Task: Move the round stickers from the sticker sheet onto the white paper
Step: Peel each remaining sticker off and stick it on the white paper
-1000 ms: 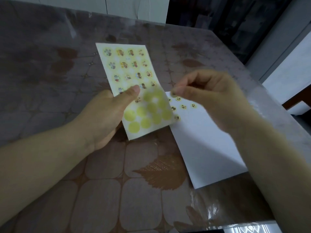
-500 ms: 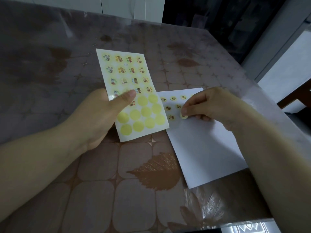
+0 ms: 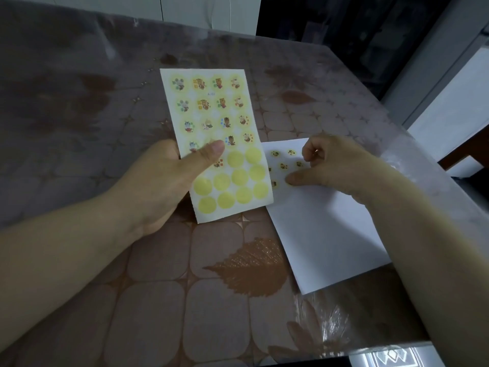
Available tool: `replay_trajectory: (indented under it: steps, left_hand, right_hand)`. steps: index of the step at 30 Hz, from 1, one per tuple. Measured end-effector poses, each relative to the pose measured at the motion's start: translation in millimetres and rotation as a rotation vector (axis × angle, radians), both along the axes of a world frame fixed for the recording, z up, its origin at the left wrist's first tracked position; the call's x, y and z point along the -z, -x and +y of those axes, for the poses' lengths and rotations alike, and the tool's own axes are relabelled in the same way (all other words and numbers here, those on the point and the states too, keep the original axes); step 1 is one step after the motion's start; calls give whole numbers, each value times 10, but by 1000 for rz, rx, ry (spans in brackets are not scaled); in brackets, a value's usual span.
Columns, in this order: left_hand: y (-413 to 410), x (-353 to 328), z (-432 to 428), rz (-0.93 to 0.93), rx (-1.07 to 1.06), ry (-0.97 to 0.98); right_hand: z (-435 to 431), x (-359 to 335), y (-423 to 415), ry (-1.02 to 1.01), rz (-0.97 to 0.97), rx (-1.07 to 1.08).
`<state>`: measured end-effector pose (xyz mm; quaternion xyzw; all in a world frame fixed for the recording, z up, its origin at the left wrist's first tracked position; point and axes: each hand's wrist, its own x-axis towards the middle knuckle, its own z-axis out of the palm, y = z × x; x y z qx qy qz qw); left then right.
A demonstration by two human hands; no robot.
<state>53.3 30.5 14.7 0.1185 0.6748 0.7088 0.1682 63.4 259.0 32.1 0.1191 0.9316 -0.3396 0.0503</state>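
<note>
Change since the earlier frame: right hand [image 3: 336, 165] has drawn its fingers up off the white paper [image 3: 325, 234]; the sticker it was pressing is out of sight.

Sticker sheet [image 3: 219, 120]: glossy rectangular sheet, cartoon rounds above the left thumb [image 3: 209, 152], plain yellow peeled circles below it.

White paper: matte, flat on the table beneath the right fingers.

Placed stickers [image 3: 283, 166]: small rounds in rows, just left of the right thumb [image 3: 296, 179].

Tablecloth [image 3: 158, 287]: shiny brown plastic with a tile and leaf pattern.

Left hand [image 3: 156, 186]: grips the sheet, thumb on its face, fingers behind.

Right hand: thumb straight with its tip on the paper, other fingers loosely curled, holding nothing.
</note>
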Motion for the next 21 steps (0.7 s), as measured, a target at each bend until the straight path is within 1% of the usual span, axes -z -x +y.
replay_trajectory:
  steps: [2, 6, 8, 9, 11, 14, 17, 21]
  left_hand:
    - [-6, -9, 5, -20, -18, -40]
    - [4, -6, 29, -37, -35, -98]
    - [8, -5, 47, -36, -57, -112]
    - [9, -6, 56, -35, -65, -119]
    - [16, -1, 67, -43, -74, -133]
    - [38, 1, 63, -134, -79, -214]
    - [55, -7, 64, -208, 11, -310]
    - [53, -6, 54, -231, 89, -324]
  right_hand:
    - [-71, -2, -29, -12, 122, -59]
    - [-399, -22, -135, 116, 638, -175]
    - [-576, -9, -191, 57, 817, -288]
    - [-632, 25, -196, 12, 867, -338]
    - [-680, 106, -167, -46, 906, -356]
    - [-637, 186, -95, -54, 928, -285]
    - [-595, 185, -73, -45, 944, -211]
    - [-593, 172, -84, -104, 989, -189]
